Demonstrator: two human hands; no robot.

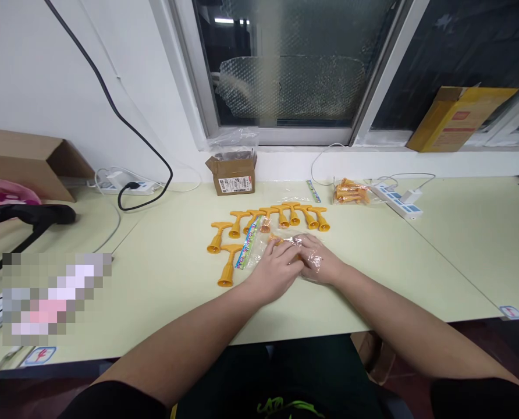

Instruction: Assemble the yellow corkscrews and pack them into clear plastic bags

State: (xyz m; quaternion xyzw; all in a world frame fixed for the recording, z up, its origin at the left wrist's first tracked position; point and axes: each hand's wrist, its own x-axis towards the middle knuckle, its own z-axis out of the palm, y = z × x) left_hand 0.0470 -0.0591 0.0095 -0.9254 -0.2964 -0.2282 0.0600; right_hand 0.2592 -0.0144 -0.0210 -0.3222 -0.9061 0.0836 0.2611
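Observation:
A clear plastic bag (257,250) with a colourful printed strip lies on the table, an orange piece showing dimly through it. My left hand (273,272) has its fingers curled over the bag, close against my other hand. Glossy film covers part of my right hand (318,260), whose fingers are bent on the bag; whether that hand is inside or behind the film I cannot tell. Beyond the bag several orange T-shaped plastic pieces (294,214) with flared cup ends stand in a row. Another such piece (227,267) lies left of the bag. Both palms are hidden.
A second bag of orange pieces (351,192) lies at the back right, beside a power strip (398,201). An open small carton (235,174) stands by the wall. Left are another power strip (139,187), a black cable (106,87) and a large cardboard box (19,154).

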